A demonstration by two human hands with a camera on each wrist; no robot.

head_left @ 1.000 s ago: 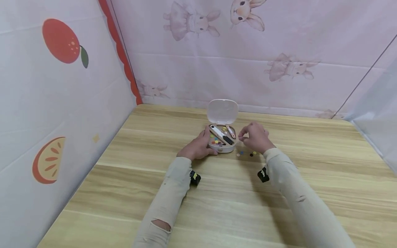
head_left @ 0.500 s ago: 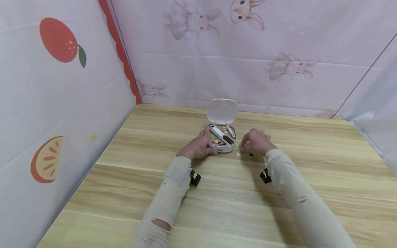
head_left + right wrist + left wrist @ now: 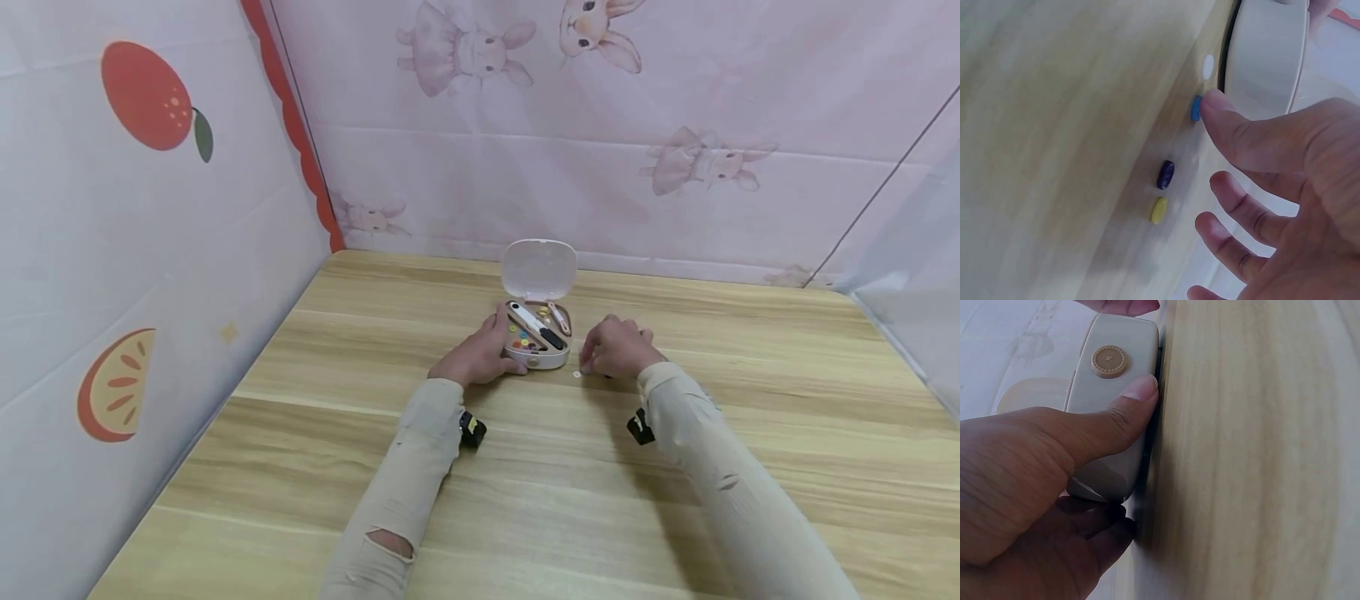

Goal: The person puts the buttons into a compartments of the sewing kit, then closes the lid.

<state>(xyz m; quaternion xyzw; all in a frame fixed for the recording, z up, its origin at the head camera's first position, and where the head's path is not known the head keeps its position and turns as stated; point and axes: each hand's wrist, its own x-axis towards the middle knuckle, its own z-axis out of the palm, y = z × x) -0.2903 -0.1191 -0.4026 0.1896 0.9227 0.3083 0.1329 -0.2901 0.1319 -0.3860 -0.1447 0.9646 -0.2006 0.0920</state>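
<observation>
My left hand (image 3: 480, 352) grips the left side of a white sewing kit case (image 3: 1113, 409), its thumb across the front below a brown button-shaped clasp (image 3: 1109, 360). The case's lid (image 3: 540, 269) stands up; inside lie a white-and-black tool (image 3: 536, 325), a pink-and-white piece (image 3: 558, 317) and several coloured buttons (image 3: 519, 337). To the right of the case, my right hand (image 3: 617, 348) is low over the table, thumb and forefinger brought together at a blue button (image 3: 1196, 107); the forefinger's tip is hidden behind the thumb. The other fingers are loosely bent.
On the wooden table (image 3: 525, 500), a white button (image 3: 1208, 67) lies between the case and the blue button. A dark button (image 3: 1165, 175) and a yellow button (image 3: 1159, 210) lie under the right hand. Printed curtains (image 3: 600, 167) stand behind and at the left.
My right hand moves from beside the case's rim down to the loose buttons, and its fingertips now cover the blue one in the head view. The left hand keeps its hold.
</observation>
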